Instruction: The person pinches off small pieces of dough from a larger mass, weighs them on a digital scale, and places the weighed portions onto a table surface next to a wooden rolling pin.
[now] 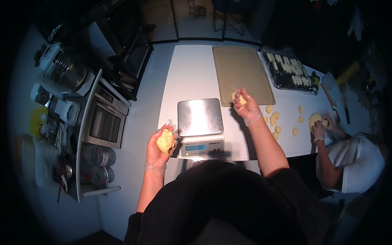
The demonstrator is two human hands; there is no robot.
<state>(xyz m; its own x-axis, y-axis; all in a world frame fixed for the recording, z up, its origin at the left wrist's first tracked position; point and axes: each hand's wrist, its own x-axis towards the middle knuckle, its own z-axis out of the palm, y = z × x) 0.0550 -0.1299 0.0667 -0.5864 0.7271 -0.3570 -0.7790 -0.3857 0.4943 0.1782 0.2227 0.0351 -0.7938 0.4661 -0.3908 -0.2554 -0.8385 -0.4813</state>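
In clear plastic gloves, my left hand holds a lump of yellow dough at the left front of a digital scale. My right hand curls around a smaller piece of dough above the near edge of a tan board. The scale's steel platform lies between my hands and bears nothing. Its display is lit and reads zero. Just right of my right hand, several loose dough pieces lie scattered on the white table.
At the right, a co-worker's gloved hands hold a larger dough piece. A plastic-covered black tray of pale dough rolls stands at the back right, near a rolling pin. To the left are a stand mixer, an oven and large bottles.
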